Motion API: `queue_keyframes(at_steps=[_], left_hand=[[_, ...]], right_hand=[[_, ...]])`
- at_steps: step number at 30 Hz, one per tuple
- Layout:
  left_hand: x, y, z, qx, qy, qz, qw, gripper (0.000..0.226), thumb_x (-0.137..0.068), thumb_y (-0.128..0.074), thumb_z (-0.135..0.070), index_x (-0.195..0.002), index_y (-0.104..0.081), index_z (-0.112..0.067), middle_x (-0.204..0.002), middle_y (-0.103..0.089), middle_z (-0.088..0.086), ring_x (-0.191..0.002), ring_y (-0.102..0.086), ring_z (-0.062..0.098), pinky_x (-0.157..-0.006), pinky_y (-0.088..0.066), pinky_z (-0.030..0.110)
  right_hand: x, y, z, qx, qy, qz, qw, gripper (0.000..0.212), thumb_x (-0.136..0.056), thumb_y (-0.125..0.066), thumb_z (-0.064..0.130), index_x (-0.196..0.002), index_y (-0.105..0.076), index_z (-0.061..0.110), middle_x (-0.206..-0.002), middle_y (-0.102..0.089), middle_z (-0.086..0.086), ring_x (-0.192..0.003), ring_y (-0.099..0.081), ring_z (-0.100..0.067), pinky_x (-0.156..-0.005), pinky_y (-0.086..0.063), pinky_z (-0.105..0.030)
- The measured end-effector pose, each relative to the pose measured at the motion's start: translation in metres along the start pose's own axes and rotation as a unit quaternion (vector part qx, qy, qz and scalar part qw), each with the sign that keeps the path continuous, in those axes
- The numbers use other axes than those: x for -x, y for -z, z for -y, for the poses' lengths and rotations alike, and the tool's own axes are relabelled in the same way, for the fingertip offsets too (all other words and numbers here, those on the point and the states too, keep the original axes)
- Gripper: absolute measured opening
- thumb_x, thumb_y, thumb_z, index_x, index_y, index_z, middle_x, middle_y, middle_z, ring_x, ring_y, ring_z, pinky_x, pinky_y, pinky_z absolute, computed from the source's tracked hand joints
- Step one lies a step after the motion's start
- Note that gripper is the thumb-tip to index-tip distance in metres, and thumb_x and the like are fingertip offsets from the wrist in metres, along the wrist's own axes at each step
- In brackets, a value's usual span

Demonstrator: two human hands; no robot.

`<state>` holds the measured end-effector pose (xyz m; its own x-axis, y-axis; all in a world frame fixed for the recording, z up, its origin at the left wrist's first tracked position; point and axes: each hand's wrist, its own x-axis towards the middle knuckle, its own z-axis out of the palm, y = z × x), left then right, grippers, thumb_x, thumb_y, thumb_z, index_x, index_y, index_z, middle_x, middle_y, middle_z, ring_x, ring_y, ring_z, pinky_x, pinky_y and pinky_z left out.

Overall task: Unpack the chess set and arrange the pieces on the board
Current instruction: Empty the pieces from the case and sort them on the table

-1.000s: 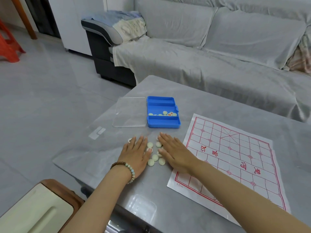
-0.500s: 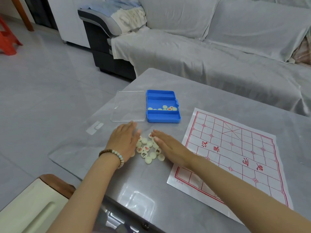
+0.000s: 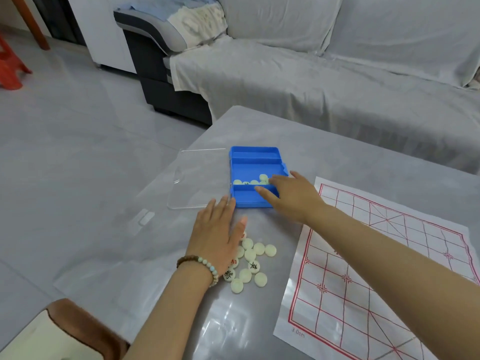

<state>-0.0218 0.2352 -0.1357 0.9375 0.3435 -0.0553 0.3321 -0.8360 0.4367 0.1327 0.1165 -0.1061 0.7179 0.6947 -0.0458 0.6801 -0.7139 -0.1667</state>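
Note:
A blue plastic box (image 3: 255, 162) lies open on the grey table, its clear lid (image 3: 200, 178) flat to the left. Several cream round chess pieces (image 3: 249, 182) remain in its middle compartment. My right hand (image 3: 291, 194) reaches over the box's right near corner, fingers extended onto the divider beside those pieces. My left hand (image 3: 217, 237) hovers flat with straight fingers just in front of the box, partly covering a heap of several cream pieces (image 3: 250, 263) on the table. The paper board (image 3: 389, 268) with red grid lines lies to the right, with no pieces on it.
A grey-covered sofa (image 3: 311, 74) stands behind the table (image 3: 337, 157). A small clear tab (image 3: 145, 218) lies on the table left of the lid. A brown and cream chair edge (image 3: 59, 331) sits at bottom left. A red stool (image 3: 10, 66) is far left.
Both hands have lifted off the heap of pieces. My right hand moved forward to the blue box; my left hand moved forward and left, uncovering most of the heap.

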Motion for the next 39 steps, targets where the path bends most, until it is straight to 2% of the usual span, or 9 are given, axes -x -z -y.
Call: queue_keyframes(at_steps=[5, 8, 13, 16, 18, 21, 25, 31, 39], left_hand=[[-0.014, -0.003, -0.002, 0.007, 0.009, -0.007, 1.0, 0.057, -0.097, -0.012, -0.045, -0.149, -0.005, -0.023, -0.156, -0.002, -0.008, -0.143, 0.003, 0.011, -0.116, 0.003, 0.03], [-0.018, -0.001, 0.004, 0.0, 0.024, -0.032, 0.999, 0.064, -0.091, 0.0, -0.053, -0.148, -0.006, -0.025, -0.156, -0.005, -0.008, -0.143, 0.001, 0.011, -0.117, 0.002, 0.033], [-0.013, 0.002, 0.013, -0.03, 0.045, -0.023, 0.998, 0.071, -0.085, 0.009, -0.058, -0.148, -0.006, -0.028, -0.156, -0.001, -0.009, -0.143, 0.005, 0.013, -0.116, 0.007, 0.034], [-0.012, 0.001, 0.015, -0.038, 0.053, -0.014, 0.998, 0.058, -0.094, 0.001, -0.05, -0.148, -0.003, -0.03, -0.156, 0.005, -0.01, -0.143, 0.008, 0.013, -0.116, 0.008, 0.035], [-0.013, 0.001, 0.016, -0.037, 0.049, -0.021, 0.998, 0.069, -0.085, 0.01, -0.059, -0.148, -0.001, -0.031, -0.156, 0.005, -0.011, -0.143, 0.008, 0.012, -0.115, 0.009, 0.034], [-0.014, -0.002, 0.017, -0.042, 0.047, -0.027, 0.998, 0.092, -0.063, 0.025, -0.06, -0.147, 0.0, -0.032, -0.156, 0.007, -0.012, -0.143, 0.008, 0.012, -0.115, 0.009, 0.034], [-0.013, -0.003, 0.018, -0.033, 0.043, -0.036, 0.998, 0.095, -0.062, 0.03, -0.063, -0.147, 0.001, -0.033, -0.155, 0.007, -0.013, -0.142, 0.01, 0.011, -0.114, 0.012, 0.033], [-0.013, -0.004, 0.02, -0.037, 0.041, -0.038, 0.998, 0.094, -0.062, 0.034, -0.063, -0.146, 0.004, -0.035, -0.154, 0.01, -0.015, -0.142, 0.014, 0.009, -0.111, 0.016, 0.03], [-0.013, -0.003, 0.024, -0.029, 0.041, -0.031, 0.998, 0.086, -0.065, 0.025, -0.056, -0.146, 0.005, -0.037, -0.154, 0.012, -0.017, -0.14, 0.017, 0.007, -0.109, 0.019, 0.028]], right_hand=[[-0.014, -0.003, 0.009, -0.204, 0.012, 0.053, 0.977, 0.056, -0.096, -0.031, 0.052, -0.142, -0.038, 0.02, -0.148, -0.038, 0.006, -0.135, -0.035, -0.016, -0.108, -0.026, -0.029], [-0.025, 0.006, 0.003, -0.195, -0.029, -0.029, 0.98, 0.051, -0.098, -0.033, 0.046, -0.136, -0.044, 0.015, -0.142, -0.044, -0.001, -0.126, -0.045, -0.018, -0.1, -0.033, -0.027], [-0.041, -0.002, 0.016, -0.012, -0.033, 0.051, 0.998, 0.048, -0.098, -0.031, 0.046, -0.126, -0.05, 0.012, -0.126, -0.048, -0.009, -0.112, -0.048, -0.027, -0.09, -0.042, -0.038], [-0.053, -0.007, 0.023, -0.154, -0.018, 0.041, 0.987, 0.037, -0.099, -0.034, 0.038, -0.093, -0.058, 0.01, -0.092, -0.049, -0.004, -0.085, -0.049, -0.021, -0.078, -0.042, -0.036], [-0.059, -0.005, 0.021, -0.241, -0.021, 0.014, 0.97, 0.038, -0.099, -0.036, 0.034, -0.072, -0.045, 0.01, -0.072, -0.041, -0.004, -0.067, -0.04, -0.018, -0.069, -0.036, -0.035], [-0.062, -0.007, 0.011, -0.171, -0.032, -0.004, 0.985, 0.036, -0.1, -0.033, 0.037, -0.069, -0.045, 0.02, -0.079, -0.043, 0.001, -0.075, -0.043, -0.017, -0.073, -0.037, -0.033], [-0.067, -0.016, 0.025, -0.185, -0.02, 0.036, 0.982, 0.035, -0.098, -0.035, 0.043, -0.103, -0.057, 0.016, -0.104, -0.045, 0.001, -0.091, -0.049, -0.018, -0.086, -0.042, -0.033], [-0.071, -0.034, 0.036, -0.14, 0.022, -0.061, 0.988, 0.03, -0.096, -0.04, 0.046, -0.096, -0.054, 0.019, -0.093, -0.049, 0.005, -0.078, -0.051, -0.015, -0.07, -0.044, -0.031], [-0.077, -0.037, 0.034, -0.09, 0.045, -0.077, 0.992, 0.049, -0.095, -0.037, 0.049, -0.074, -0.056, 0.009, -0.073, -0.048, 0.003, -0.066, -0.051, -0.017, -0.059, -0.04, -0.032]])
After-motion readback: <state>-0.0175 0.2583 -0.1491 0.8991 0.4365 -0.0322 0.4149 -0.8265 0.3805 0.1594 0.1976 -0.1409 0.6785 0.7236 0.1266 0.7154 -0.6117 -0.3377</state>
